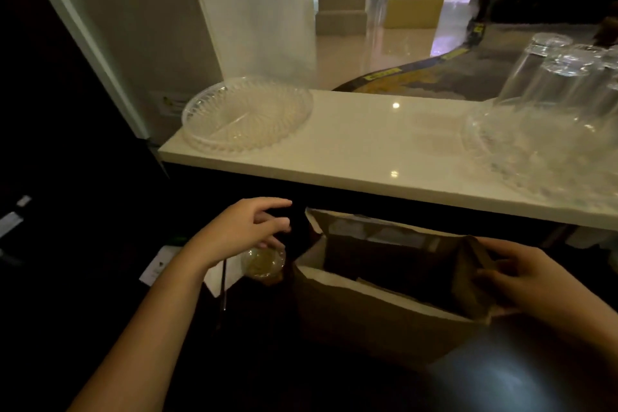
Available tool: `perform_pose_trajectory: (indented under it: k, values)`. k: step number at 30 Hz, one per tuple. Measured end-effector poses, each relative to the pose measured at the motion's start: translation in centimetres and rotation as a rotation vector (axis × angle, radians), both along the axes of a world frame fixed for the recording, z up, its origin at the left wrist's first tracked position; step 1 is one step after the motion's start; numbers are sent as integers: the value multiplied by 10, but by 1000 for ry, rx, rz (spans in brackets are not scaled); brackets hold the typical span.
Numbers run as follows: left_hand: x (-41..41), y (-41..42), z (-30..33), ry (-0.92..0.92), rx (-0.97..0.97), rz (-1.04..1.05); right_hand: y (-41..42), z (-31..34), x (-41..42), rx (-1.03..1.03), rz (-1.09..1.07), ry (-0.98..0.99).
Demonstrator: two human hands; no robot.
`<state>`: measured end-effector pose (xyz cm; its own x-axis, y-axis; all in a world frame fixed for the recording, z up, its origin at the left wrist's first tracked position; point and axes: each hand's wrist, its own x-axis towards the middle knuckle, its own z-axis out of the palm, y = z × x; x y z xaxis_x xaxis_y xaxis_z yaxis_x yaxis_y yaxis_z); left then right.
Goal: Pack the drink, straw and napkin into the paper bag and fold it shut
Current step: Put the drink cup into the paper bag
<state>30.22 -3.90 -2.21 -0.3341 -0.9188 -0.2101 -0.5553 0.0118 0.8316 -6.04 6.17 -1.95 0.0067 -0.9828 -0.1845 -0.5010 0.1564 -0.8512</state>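
A brown paper bag [378, 314] stands open on the dark lower counter, its mouth facing up. My right hand [531, 278] grips the bag's right rim. Left of the bag stands the drink [264, 262], a clear lidded cup with a pale yellowish liquid. My left hand [240, 231] hovers just over the cup's lid with fingers curled and apart; I cannot tell whether they touch it. A dark straw [223, 288] lies across a white napkin [217, 278] beside the cup, partly hidden under my left wrist.
A white raised counter [384, 150] runs across above the bag. On it sit a clear ribbed plastic tray [247, 114] at the left and upturned glasses [555, 77] on a glass tray at the right. A white card [157, 269] lies left of the napkin.
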Motion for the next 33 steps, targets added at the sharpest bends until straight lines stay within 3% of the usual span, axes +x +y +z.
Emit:
perform_pose_trajectory:
  k: [3,6,11,16,26,30,33]
  values:
    - [29,-19,-26,-191,-134,75,-3,-3,7,14,8,-27]
    - [37,-29,-63,-566,-119,-136,-4,-5,9,36,-16,-67]
    - [28,-36,-110,-835,-60,-404,-3,-3,13,43,-39,-93]
    - [32,-38,-123,-814,-216,-421,-1,-1,16,41,-49,-118]
    - [42,-39,-121,-681,-189,-402,4,-1,17,13,-32,-127]
    - [45,-42,-70,-571,-195,-296,6,-1,17,10,-6,-141]
    - [46,-38,3,-466,-357,-254,7,-1,17,0,2,-134]
